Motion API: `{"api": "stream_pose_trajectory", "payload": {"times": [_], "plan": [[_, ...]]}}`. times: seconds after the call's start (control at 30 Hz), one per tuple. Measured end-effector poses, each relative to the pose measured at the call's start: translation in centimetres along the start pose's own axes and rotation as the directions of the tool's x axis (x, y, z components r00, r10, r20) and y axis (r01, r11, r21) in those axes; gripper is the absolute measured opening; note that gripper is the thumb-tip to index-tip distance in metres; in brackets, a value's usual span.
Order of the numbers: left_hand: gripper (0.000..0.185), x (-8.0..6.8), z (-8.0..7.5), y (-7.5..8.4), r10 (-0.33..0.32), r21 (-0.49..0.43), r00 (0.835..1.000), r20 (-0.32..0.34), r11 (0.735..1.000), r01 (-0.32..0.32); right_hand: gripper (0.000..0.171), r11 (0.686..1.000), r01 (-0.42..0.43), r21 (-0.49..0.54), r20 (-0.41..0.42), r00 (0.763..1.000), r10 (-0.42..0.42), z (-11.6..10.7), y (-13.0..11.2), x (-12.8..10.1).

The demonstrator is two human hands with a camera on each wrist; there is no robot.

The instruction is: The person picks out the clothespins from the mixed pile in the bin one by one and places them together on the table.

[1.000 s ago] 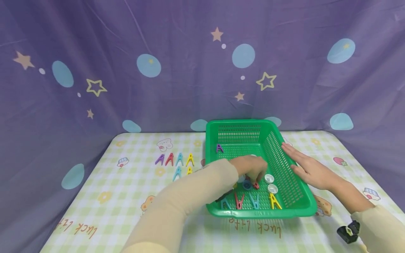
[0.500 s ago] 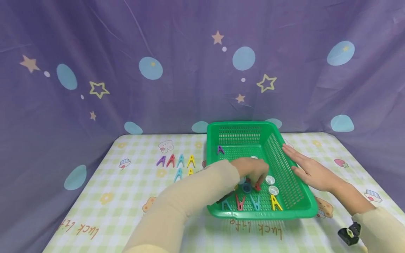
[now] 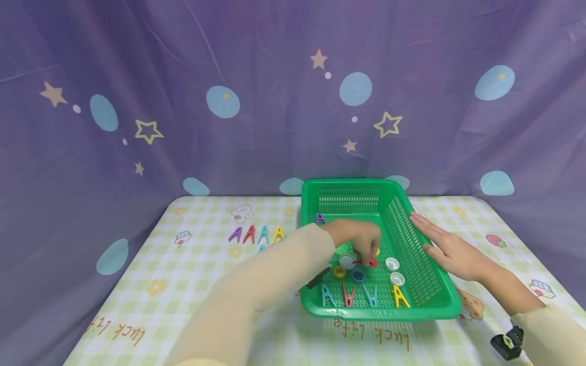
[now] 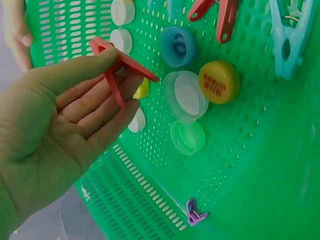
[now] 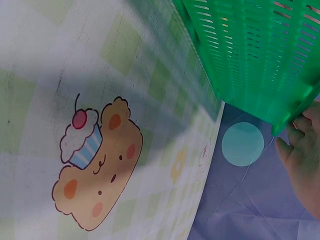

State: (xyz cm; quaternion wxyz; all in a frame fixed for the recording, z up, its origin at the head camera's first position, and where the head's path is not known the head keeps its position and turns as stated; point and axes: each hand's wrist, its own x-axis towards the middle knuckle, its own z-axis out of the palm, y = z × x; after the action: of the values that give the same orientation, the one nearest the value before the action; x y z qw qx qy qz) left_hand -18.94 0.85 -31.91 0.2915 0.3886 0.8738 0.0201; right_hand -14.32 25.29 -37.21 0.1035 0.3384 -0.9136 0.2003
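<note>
My left hand [image 3: 361, 238] is inside the green plastic basket [image 3: 446, 305], pinching a red clothespin [image 4: 118, 69] between thumb and fingers. Below that clothespin, on the basket floor, are a blue bottle cap [image 3: 359, 275], a yellow cap [image 4: 219, 82], a clear cap [image 4: 186, 96] and a light green cap [image 4: 188, 137]. My right hand [image 3: 453, 252] rests on the basket's right rim with its fingers extended. Against the near wall lie two light blue clothespins, a red clothespin [image 3: 348, 295] and a yellow clothespin [image 3: 400, 297]. A purple clothespin [image 4: 195, 213] lies at the far left corner.
On the checked tablecloth [image 3: 197, 305], left of the basket, a row holds a purple clothespin [image 3: 235, 235], a red one, a blue one and a yellow one. My left forearm partly hides others. White caps [image 3: 397, 278] lie along the basket's right side. A purple curtain hangs behind.
My left hand has lifted slightly and shifted left with the red clothespin, uncovering the yellow and clear caps. My right hand stays on the rim. The head view has tilted slightly.
</note>
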Motion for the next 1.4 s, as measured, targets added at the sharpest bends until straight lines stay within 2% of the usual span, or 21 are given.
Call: {"api": "stream_pose_trajectory", "payload": {"times": [0.1, 0.23, 0.33, 0.47, 0.57, 0.8, 1.0, 1.4], "plan": [[0.004, -0.6, -0.2, -0.7, 0.018, -0.122, 1.000, 0.003, 0.992, -0.017, 0.060, 1.000, 0.004, -0.006, -0.002, 1.000, -0.004, 0.0, 0.0, 0.0], [0.005, -1.2, -0.4, -1.5, 0.057, -0.258, 0.998, -0.002, 0.965, -0.056, 0.060, 1.000, 0.004, -0.002, -0.002, 1.000, -0.004, 0.0, -0.1, 0.0], [0.007, -1.7, -0.6, -1.9, 0.079, -0.313, 0.997, -0.017, 0.946, -0.080, 0.060, 1.000, 0.008, 0.002, 0.001, 1.000, -0.008, -0.1, -0.1, 0.0], [0.011, -2.5, -0.8, -2.1, 0.056, -0.394, 0.998, -0.038, 0.917, -0.066, 0.060, 1.000, 0.020, 0.000, 0.002, 1.000, -0.020, -0.2, 0.0, -0.1], [0.011, -3.1, -0.8, -2.3, 0.026, -0.476, 0.998, -0.059, 0.878, -0.051, 0.061, 1.000, 0.020, -0.001, -0.001, 1.000, -0.020, -0.2, 0.0, -0.2], [0.013, -4.5, -0.4, -3.0, -0.035, -0.654, 0.992, -0.118, 0.755, -0.051, 0.061, 1.000, 0.023, 0.003, -0.003, 1.000, -0.023, -0.1, 0.0, -0.2], [0.019, -5.8, 0.0, -3.8, -0.093, -0.754, 0.985, -0.148, 0.655, -0.051, 0.061, 1.000, 0.031, 0.005, 0.003, 1.000, -0.031, -0.4, 0.2, 0.2], [0.023, -8.1, 1.2, -5.6, -0.172, -0.855, 0.967, -0.186, 0.514, -0.073, 0.061, 1.000, 0.018, 0.011, 0.006, 1.000, -0.018, -0.2, 0.4, -0.1]]}}
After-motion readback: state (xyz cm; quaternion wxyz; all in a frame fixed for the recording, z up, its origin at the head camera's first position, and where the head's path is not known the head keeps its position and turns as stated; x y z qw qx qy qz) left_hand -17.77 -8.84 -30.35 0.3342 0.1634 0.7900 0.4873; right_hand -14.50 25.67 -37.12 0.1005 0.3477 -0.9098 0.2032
